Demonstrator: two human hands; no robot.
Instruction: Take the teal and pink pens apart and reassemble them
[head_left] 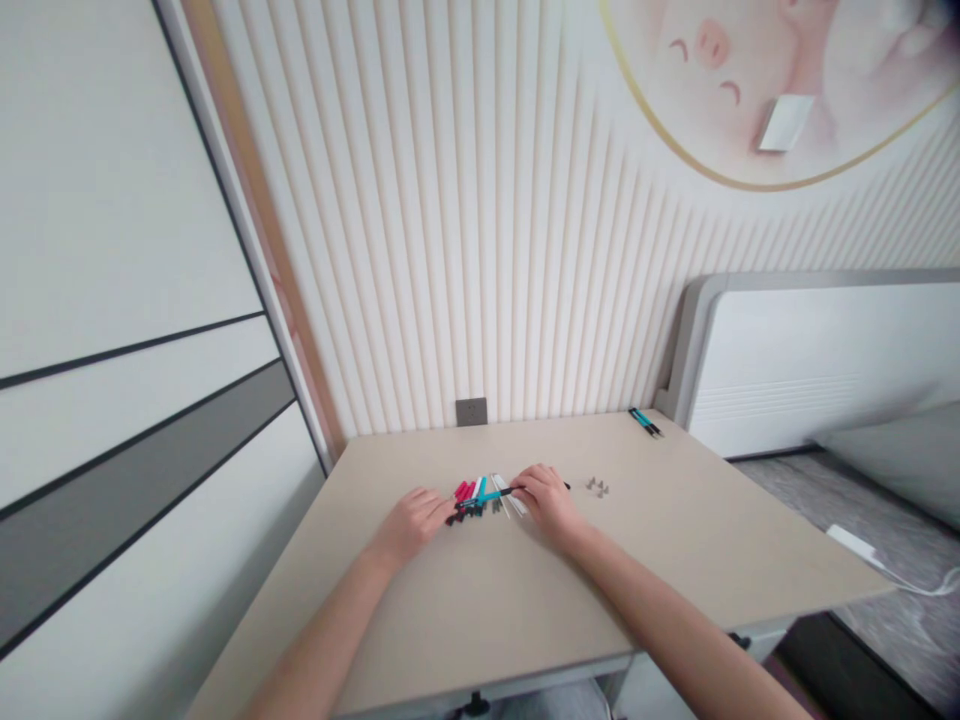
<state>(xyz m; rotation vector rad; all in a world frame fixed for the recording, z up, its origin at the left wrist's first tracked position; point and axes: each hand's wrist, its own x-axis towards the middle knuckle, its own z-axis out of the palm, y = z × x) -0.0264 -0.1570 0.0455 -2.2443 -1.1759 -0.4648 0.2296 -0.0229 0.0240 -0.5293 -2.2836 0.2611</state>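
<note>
Beige laminate desk top [517, 600] carries the work; its far edge, taken as 12 o'clock, meets a ribbed cream wall panel [465, 250]. Slim pen parts [471, 498] in pink, teal, black and white lie in a loose cluster near the desk centre.

The left hand [411, 522] sits at the 8 o'clock side of the cluster, fingers curled, with the fingertips [435, 510] at its near edge; whether they grip any part cannot be determined. The right hand [547, 503] sits at the 3 o'clock side, fingers closed together on a black rod [504, 491] whose ends project on both sides of the hand.

Small grey metal pieces [597, 486] lie just beyond the right hand, not touching it. Two teal-and-black pens [645, 421] rest at the desk's 1 o'clock corner, well apart from both hands. A wall socket [471, 411] is set just above the far edge at 12 o'clock. A white bed headboard [810, 365] stands at 2 o'clock, and a white wardrobe door [127, 300] stands at 9 o'clock.
</note>
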